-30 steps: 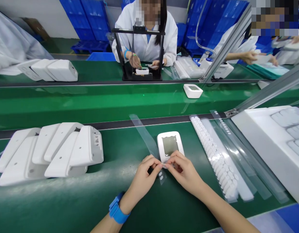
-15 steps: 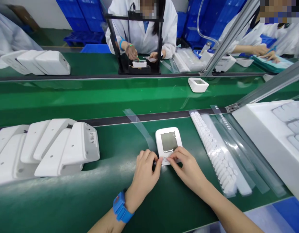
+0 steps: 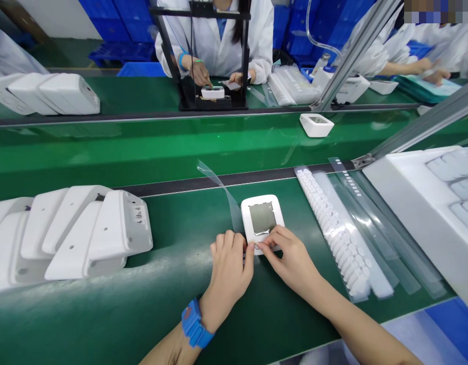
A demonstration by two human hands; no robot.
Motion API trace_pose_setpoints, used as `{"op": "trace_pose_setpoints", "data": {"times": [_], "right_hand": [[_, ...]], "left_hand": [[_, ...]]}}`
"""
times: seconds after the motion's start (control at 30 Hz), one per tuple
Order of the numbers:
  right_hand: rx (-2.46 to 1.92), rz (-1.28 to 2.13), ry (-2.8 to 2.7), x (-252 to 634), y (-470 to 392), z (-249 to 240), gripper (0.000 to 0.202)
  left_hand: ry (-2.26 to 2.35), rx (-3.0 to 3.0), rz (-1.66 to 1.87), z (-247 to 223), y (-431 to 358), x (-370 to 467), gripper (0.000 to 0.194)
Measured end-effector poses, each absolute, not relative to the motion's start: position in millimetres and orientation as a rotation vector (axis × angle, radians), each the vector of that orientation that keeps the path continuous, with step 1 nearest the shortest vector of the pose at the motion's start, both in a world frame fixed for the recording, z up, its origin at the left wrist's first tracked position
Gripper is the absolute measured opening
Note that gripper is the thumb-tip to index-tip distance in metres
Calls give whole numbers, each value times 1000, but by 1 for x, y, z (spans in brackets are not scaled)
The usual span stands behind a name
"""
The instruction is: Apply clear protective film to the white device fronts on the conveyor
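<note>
Nothing legible in full view. On the end of the white housing left of the screened device, just dark marks, too small to read.

A bare stretch of the green table lay open at centre left, between the piled white housings and the left hand. At centre right, clear strips crowded the way to the white foam tray.

Hands on white device
</note>
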State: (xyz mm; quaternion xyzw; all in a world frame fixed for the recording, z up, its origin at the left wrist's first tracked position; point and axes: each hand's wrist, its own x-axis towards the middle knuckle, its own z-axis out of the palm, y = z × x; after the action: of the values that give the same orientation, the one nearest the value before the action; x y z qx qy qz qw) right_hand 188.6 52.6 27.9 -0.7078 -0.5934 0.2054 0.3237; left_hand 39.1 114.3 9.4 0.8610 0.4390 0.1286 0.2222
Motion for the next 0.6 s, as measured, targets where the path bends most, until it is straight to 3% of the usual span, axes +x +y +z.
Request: {"op": "trace_pose_setpoints", "data": {"times": [0.6], "right_hand": [[-1859, 485, -1584, 187, 52, 25, 21]], "left_hand": [[1310, 2550, 362, 7, 108, 46, 21]]}}
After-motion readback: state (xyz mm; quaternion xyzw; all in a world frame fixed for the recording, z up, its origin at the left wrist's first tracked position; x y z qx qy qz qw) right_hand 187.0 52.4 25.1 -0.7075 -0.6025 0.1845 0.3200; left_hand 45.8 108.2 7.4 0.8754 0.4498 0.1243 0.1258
